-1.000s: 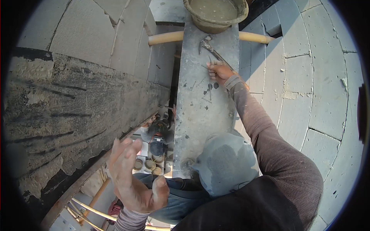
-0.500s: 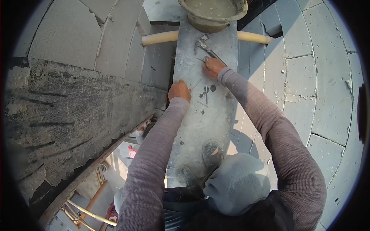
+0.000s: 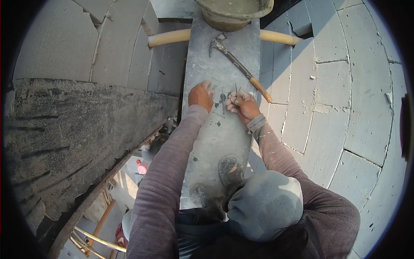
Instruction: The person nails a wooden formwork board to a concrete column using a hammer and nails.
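My right hand [image 3: 243, 105] is low over the grey plank [image 3: 215, 151], fingers curled, with a thin nail [image 3: 236, 89] standing out of its grip. Opposite it, at the plank's left edge, my left hand [image 3: 201, 97] is closed. Something thin shows at its fingertips, too small to make out. Between the hands a few loose nails [image 3: 223, 102] lie on the plank beside dark spots. A claw hammer [image 3: 238, 64] rests beyond my right hand, head toward the far left and wooden grip sticking out past the plank's right edge.
A mortar-crusted tub [image 3: 224, 20] of cloudy liquid stands at the plank's far end. A pole [image 3: 172, 38] crosses under the plank. Grey block walls [image 3: 332, 116] flank the right; a dark rough board [image 3: 86, 125] runs along the left. Below left, a person [image 3: 151, 149] is partly visible.
My right hand has come back from beside the hammer toward me, now holding a nail upright. The hammer's handle has come into full view. My left hand stays near the plank's left edge.
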Demonstrator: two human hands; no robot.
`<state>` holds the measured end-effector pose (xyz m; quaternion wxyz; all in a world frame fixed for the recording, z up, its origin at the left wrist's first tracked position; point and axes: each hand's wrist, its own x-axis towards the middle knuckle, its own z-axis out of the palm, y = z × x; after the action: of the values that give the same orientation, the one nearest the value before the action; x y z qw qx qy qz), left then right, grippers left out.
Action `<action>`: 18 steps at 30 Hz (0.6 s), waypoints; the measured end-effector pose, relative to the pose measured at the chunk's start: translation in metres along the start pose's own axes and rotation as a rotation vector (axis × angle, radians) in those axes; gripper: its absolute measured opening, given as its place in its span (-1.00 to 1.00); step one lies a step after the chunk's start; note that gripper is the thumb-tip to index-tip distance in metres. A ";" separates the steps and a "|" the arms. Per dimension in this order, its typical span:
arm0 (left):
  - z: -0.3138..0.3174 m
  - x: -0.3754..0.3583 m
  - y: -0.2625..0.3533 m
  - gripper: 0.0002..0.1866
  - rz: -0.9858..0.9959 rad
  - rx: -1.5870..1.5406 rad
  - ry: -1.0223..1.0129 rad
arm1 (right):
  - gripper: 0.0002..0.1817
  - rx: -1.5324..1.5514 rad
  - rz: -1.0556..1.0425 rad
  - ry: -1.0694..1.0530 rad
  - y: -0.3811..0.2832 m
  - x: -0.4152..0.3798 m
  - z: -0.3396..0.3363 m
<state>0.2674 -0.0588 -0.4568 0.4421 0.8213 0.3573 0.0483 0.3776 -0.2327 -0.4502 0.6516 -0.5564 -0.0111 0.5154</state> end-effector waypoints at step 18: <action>0.003 -0.040 -0.025 -0.66 -0.344 -0.751 0.002 | -0.91 0.081 0.225 0.039 0.006 -0.019 0.029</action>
<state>0.2252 -0.0775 -0.4681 0.7123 0.5313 0.4472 0.1017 0.3476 -0.2261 -0.4326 0.6119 -0.5372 0.0847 0.5743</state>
